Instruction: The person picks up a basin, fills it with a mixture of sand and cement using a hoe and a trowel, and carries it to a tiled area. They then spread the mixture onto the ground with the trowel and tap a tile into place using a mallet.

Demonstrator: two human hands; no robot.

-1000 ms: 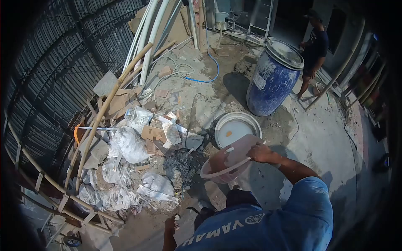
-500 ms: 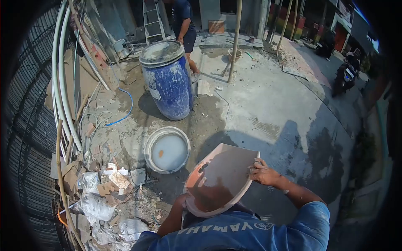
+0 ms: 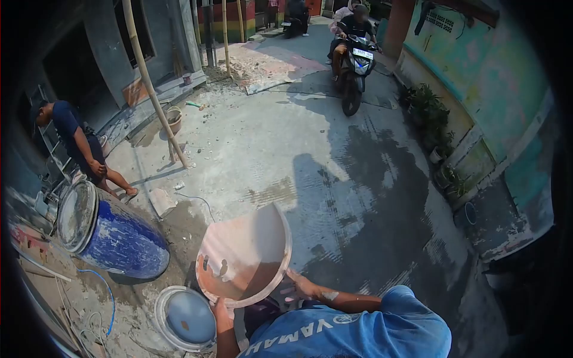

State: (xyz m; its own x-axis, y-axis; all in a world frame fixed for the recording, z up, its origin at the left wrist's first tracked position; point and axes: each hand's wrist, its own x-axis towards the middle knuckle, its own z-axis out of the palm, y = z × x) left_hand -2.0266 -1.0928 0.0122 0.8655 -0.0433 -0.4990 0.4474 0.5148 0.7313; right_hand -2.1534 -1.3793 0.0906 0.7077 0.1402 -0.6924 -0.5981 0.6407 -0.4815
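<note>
A half-round pinkish tub (image 3: 248, 253), stained with mortar inside, is tilted in front of my body. My left hand (image 3: 222, 311) grips its lower rim. My right hand (image 3: 296, 286) is beside the lower right rim, its fingers spread; whether they touch the tub cannot be made out. A round basin of cloudy water (image 3: 160, 313) stands on the ground just left of my left hand. Behind the basin is a scuffed blue barrel (image 3: 128, 238) with a grey lid.
A person in dark clothes (image 3: 77, 140) stands behind the barrel. A motorbike with riders (image 3: 355, 71) is on the lane ahead. A bamboo pole (image 3: 149, 83) rises at left centre. Potted plants (image 3: 427, 113) line the painted wall (image 3: 477, 77) at right. A blue hose (image 3: 107, 295) lies at left.
The view has swung right. The tub has turned and sits closer to the basin in view. My right hand has left the upper right rim and is lower. The motorbike appears nearer.
</note>
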